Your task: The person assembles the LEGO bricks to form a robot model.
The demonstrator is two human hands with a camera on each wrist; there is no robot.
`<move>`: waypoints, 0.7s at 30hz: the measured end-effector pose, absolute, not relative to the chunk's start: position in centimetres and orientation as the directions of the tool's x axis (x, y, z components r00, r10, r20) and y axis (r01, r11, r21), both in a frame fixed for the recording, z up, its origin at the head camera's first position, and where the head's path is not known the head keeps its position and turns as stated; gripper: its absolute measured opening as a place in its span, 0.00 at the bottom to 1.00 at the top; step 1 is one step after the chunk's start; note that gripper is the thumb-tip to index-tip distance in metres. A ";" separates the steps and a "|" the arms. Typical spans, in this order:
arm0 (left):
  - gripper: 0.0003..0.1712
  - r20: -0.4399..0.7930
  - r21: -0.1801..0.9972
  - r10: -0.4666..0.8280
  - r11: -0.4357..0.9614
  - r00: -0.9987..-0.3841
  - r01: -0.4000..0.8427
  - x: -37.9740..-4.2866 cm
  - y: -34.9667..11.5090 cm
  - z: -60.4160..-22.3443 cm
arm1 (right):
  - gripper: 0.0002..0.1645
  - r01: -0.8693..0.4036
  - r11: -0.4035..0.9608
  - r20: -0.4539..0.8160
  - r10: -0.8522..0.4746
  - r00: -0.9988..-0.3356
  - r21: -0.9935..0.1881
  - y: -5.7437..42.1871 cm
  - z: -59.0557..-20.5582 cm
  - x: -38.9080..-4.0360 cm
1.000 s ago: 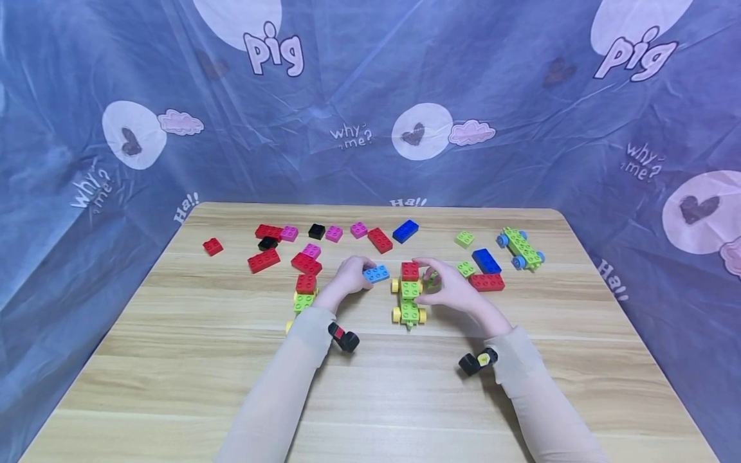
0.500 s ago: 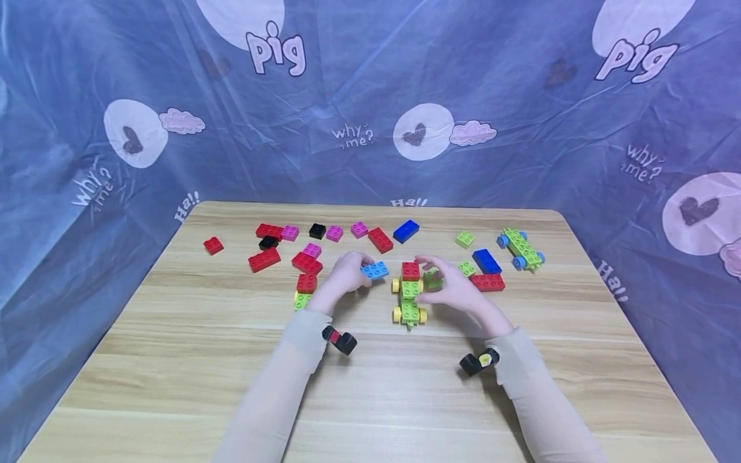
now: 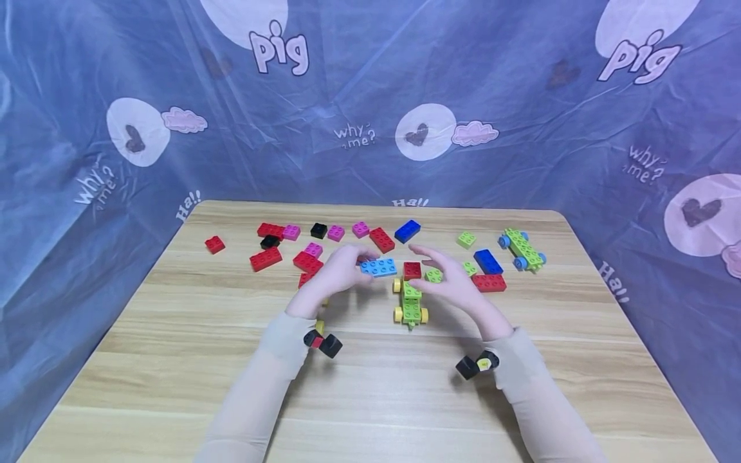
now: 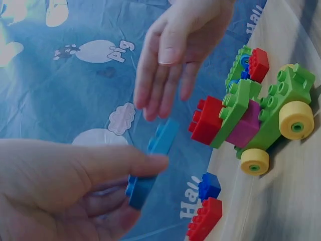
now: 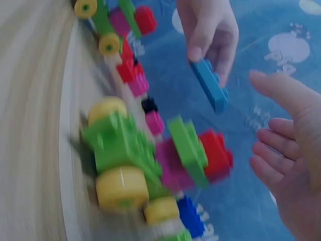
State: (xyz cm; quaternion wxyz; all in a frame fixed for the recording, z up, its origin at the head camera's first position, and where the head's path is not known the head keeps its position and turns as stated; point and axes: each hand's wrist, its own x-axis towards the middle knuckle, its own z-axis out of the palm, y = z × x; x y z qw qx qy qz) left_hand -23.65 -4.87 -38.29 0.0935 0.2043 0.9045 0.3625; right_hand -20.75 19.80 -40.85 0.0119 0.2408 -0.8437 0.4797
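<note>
My left hand [image 3: 341,270] pinches a light blue building brick [image 3: 379,267] between thumb and fingers, studs visible, raised above the table in the left wrist view. Just right of it stands a toy car [image 3: 411,312] with a green base and yellow wheels. On that base sit a pink brick [image 4: 245,123], a green brick [image 4: 234,113] and a red brick [image 4: 206,120]. My right hand [image 3: 451,281] is beside the car, thumb and fingers spread, holding nothing; its thumb overlaps the car in the head view.
A second yellow-wheeled car [image 5: 103,22] stands left, mostly hidden by my left forearm in the head view. Red, pink and black bricks lie back left. At right are a dark blue brick [image 3: 488,262], a red brick [image 3: 489,283] and a blue-wheeled green base [image 3: 523,249].
My left hand has lifted the light blue brick and turned it flatter, closer to the car. My right hand's fingers have moved up off the car's red brick and spread.
</note>
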 end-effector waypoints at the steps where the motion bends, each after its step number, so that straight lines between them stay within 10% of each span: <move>1: 0.29 -0.016 0.702 0.448 0.642 -0.894 0.309 -23.6 -5.0 -38.2 | 0.37 -0.418 0.413 0.259 -0.387 -0.885 -0.809 19.5 -40.7 -20.6; 21: 0.23 0.109 0.712 0.557 0.535 -0.824 0.456 -20.1 -6.6 -38.1 | 0.25 -0.486 0.446 0.259 -0.478 -0.839 -0.751 16.6 -40.5 -18.7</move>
